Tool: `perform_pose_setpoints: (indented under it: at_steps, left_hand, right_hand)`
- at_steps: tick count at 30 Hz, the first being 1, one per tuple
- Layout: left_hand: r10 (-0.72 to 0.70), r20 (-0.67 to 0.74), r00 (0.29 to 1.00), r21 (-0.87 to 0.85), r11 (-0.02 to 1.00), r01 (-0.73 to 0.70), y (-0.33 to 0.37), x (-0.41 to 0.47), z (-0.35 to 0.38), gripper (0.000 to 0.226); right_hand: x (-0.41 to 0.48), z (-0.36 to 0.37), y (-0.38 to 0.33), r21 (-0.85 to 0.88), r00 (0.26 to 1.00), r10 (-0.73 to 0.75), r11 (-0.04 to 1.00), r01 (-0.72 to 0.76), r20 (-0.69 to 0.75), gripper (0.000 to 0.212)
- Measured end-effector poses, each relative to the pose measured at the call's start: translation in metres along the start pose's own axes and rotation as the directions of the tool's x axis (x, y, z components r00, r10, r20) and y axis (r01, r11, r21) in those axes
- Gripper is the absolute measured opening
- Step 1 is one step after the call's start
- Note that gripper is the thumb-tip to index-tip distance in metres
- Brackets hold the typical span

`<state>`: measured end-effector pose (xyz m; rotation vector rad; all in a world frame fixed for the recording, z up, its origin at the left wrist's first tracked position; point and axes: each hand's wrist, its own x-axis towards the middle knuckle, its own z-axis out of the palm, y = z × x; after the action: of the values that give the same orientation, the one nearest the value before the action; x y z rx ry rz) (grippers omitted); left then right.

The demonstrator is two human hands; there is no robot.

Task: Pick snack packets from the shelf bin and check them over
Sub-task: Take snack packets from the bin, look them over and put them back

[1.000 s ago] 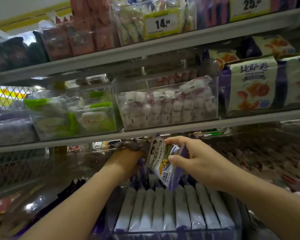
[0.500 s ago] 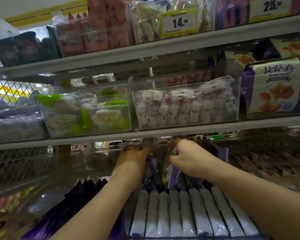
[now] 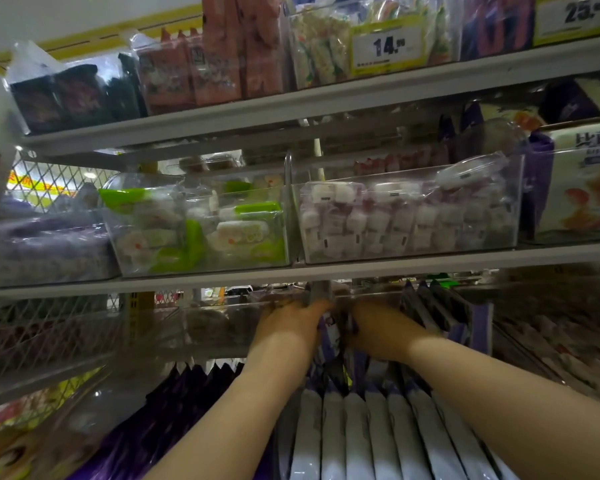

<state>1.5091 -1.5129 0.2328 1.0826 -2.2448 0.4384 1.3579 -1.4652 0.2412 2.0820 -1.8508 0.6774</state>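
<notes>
hands (image 3: pixel 291 323) now deeper among packets (image 3: pixel 329 336), under shelf edge (image 3: pixel 395 268)

Dim store light, soft motion blur throughout, wide-angle bending at edges, glare on plastic

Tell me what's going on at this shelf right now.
A person is reaching with both bare hands into a row of upright white-and-purple snack packets on a lower shop shelf. The left hand and right hand are close together at the back of the row, under the grey metal shelf edge, with one purple-and-white packet showing between them. Their fingertips are buried among the packets, so the grip cannot be made out. No packet is lifted clear.
</notes>
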Motion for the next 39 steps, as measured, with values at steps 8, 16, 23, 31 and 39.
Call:
perform_pose_setpoints:
  at_steps: [8, 16, 23, 31, 39]
  left_hand:
    - [0.01, -0.028, 1.0, 0.029, 1.0, -0.009, 0.001, -0.001, 0.0, 0.053]
    - [0.044, -0.075, 0.996, 0.141, 0.989, -0.033, 0.006, -0.003, -0.005, 0.045]
    - [0.08, -0.071, 0.994, 0.237, 0.97, -0.061, 0.006, -0.003, 0.001, 0.059]
    - [0.119, -0.01, 0.993, 0.295, 0.949, -0.11, 0.008, 0.001, 0.0, 0.067]
    - [0.122, 0.109, 0.986, 0.219, 0.965, -0.144, 0.01, 0.0, -0.002, 0.057]
  right_hand:
    - [-0.019, 0.007, 0.008, -0.237, 0.997, -0.038, 0.97, 0.055, 0.074, 0.057]
    - [-0.022, 0.014, 0.004, -0.375, 0.97, 0.056, 0.926, 0.038, 0.237, 0.042]
    - [-0.015, 0.013, -0.003, -0.335, 0.897, 0.08, 0.939, 0.079, 0.435, 0.045]
    - [-0.031, -0.011, -0.003, -0.366, 0.951, -0.053, 0.915, 0.168, 0.305, 0.05]
    - [-0.064, -0.057, 0.044, -0.543, 0.992, 0.044, 0.839, 0.027, 0.118, 0.053]
